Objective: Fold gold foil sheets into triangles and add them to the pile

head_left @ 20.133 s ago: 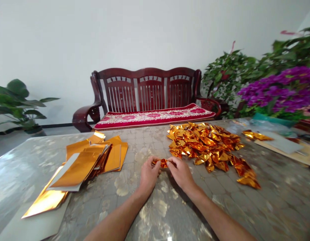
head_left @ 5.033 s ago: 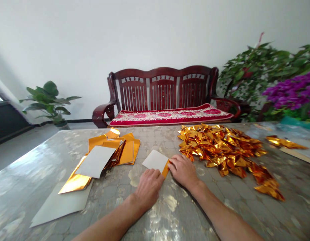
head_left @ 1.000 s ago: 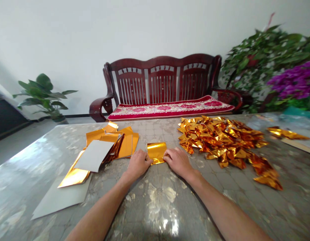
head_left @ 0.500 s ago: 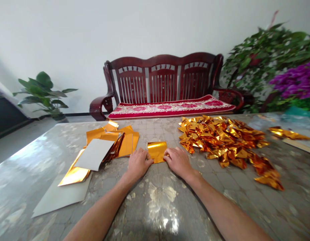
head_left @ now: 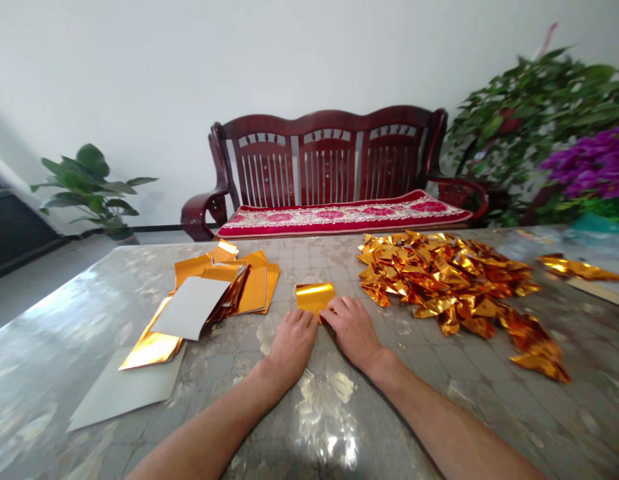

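A small sheet of gold foil paper lies on the table in front of me, its far edge curled up and shiny. My left hand is at its near edge, fingers bent and pressed together on the paper. On the near right corner, my right hand pinches the sheet, fingertips close beside those of the left. Both hands cover the sheet's near edge, so any fold there is hidden.
Left of my hands, loose gold foil sheets lie in a messy stack with grey-backed sheets. To the right is a heap of folded gold foil pieces. A wooden bench stands beyond the patterned table.
My left hand has slid right along the near edge, closer to my right hand. My right hand has shifted slightly left over the sheet.
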`<state>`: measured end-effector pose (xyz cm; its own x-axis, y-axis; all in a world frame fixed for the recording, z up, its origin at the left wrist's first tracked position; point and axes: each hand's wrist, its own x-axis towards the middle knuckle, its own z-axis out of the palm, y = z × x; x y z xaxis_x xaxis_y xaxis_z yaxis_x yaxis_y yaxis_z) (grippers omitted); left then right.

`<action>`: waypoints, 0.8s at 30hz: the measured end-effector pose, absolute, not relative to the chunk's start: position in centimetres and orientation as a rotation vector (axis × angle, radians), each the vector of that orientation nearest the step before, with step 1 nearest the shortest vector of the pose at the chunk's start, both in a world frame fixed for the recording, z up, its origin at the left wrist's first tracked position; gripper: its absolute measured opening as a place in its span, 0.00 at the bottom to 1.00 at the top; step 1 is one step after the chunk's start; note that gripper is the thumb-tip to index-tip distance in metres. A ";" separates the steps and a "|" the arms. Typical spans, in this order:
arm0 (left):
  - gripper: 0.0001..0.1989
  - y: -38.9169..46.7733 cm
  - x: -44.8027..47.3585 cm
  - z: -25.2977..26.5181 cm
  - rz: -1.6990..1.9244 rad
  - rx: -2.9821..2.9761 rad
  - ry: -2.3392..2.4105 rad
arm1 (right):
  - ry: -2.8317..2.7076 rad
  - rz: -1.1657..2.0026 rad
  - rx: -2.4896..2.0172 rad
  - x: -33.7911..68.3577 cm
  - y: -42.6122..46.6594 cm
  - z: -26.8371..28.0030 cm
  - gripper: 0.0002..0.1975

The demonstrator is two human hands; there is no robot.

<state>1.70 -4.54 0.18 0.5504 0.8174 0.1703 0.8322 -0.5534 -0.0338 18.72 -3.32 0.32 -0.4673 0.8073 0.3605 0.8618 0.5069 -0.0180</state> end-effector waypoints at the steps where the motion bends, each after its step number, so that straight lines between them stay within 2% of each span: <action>1: 0.11 -4.6 1.8 0.0 -0.193 -2.656 -1.416 | -2.455 -0.232 -1.362 18.7 -3.5 0.3 0.08; 11: 0.17 -6.0 2.7 0.4 -0.031 -2.538 -1.467 | -2.553 -0.159 -1.418 18.4 -4.9 0.6 0.11; 24: 0.15 -6.8 2.5 1.3 0.100 -2.486 -1.539 | -2.556 -0.138 -1.537 19.1 -5.3 1.3 0.15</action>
<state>2.51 -6.78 1.32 0.4506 0.8910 0.0549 0.8763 -0.4298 -0.2176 19.06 -5.25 1.28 -0.4614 0.8688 0.1800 0.8831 0.4691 -0.0008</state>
